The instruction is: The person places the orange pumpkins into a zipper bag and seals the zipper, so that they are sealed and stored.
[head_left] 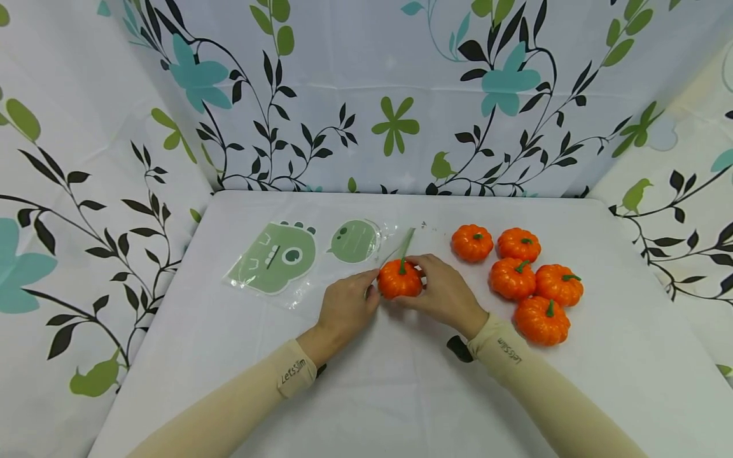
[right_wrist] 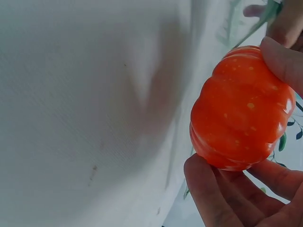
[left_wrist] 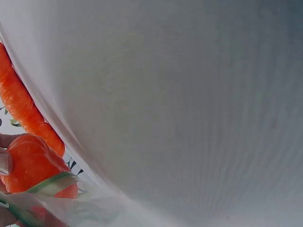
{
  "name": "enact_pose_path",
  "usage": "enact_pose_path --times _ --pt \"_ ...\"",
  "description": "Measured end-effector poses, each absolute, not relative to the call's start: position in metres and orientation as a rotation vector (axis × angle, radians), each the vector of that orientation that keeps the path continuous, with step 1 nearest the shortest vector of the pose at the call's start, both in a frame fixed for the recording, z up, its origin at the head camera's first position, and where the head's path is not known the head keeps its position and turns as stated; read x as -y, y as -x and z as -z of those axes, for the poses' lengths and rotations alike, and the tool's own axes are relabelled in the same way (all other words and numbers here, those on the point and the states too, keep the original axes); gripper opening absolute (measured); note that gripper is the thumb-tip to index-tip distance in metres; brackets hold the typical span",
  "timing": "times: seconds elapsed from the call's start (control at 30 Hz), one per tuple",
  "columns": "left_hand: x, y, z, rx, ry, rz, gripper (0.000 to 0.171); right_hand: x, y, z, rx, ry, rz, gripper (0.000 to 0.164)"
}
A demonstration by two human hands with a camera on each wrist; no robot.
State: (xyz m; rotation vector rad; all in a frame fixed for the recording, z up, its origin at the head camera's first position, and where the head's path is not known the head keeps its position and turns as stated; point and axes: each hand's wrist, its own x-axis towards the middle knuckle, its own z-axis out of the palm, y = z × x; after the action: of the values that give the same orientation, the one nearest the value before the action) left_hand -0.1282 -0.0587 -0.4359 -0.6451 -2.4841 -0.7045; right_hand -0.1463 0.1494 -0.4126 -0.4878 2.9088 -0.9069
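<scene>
My right hand [head_left: 443, 289] grips a small orange toy pumpkin [head_left: 399, 280] with a green stem, thumb on one side and fingers on the other. In the right wrist view the pumpkin [right_wrist: 241, 111] shows its glossy ribbed skin. My left hand [head_left: 346, 305] is just left of it and pinches the green-edged mouth of a clear plastic bag [head_left: 298, 298]. A green monster face and a green speech bubble are printed on the bag, which lies flat leftward. Seen from the left wrist, the bag's green strip [left_wrist: 52, 182] crosses in front of the pumpkin.
Several more orange pumpkins [head_left: 512, 278] sit grouped to the right of my right hand. A white cloth covers the table [head_left: 395, 394]. Patterned curtains [head_left: 343, 83] with leaves and flowers stand behind and at both sides.
</scene>
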Motion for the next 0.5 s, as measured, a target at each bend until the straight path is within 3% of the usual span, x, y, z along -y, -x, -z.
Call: enact_pose_path --times 0.5 --pt "0.054 0.127 0.435 2.377 0.742 0.635 0.033 -0.132 0.153 0.423 -2.869 0.599 0.913 0.079"
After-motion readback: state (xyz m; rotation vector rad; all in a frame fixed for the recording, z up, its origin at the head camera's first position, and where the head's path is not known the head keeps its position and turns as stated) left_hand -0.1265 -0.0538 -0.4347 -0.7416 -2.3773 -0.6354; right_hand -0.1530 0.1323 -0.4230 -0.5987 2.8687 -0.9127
